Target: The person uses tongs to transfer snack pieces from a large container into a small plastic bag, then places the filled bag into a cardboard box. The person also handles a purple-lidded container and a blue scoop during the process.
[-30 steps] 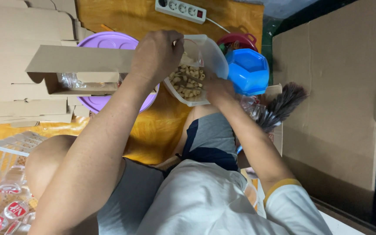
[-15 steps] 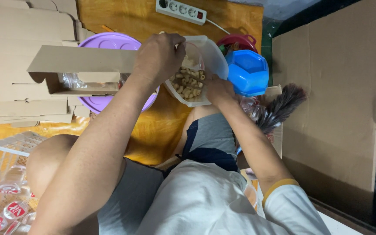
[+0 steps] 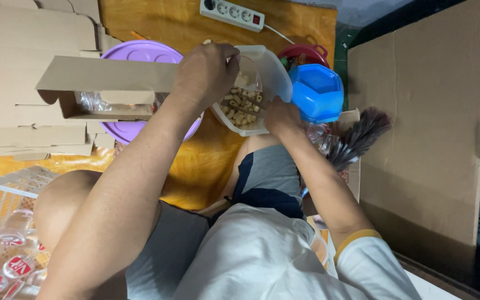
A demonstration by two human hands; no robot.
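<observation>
Almost nothing changes since a moment ago: my left hand [image 3: 209,72] still pinches a clear bag over the tub [image 3: 273,75] of snack pieces [image 3: 240,105]; my right hand [image 3: 281,115] grips its rim.

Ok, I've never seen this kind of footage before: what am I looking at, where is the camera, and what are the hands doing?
There is no machine here. The camera sits on a person's head and looks down past the knees at the floor. The left hand is at the rim of a clear plastic tub filled with small pale pieces, maybe snacks. The right hand grips the tub's near edge. What the fingers pinch is too small to tell. Around them: an open cardboard box over a purple lid, a blue container, a white power strip, an orange cloth and a wire basket with small bottles.
</observation>
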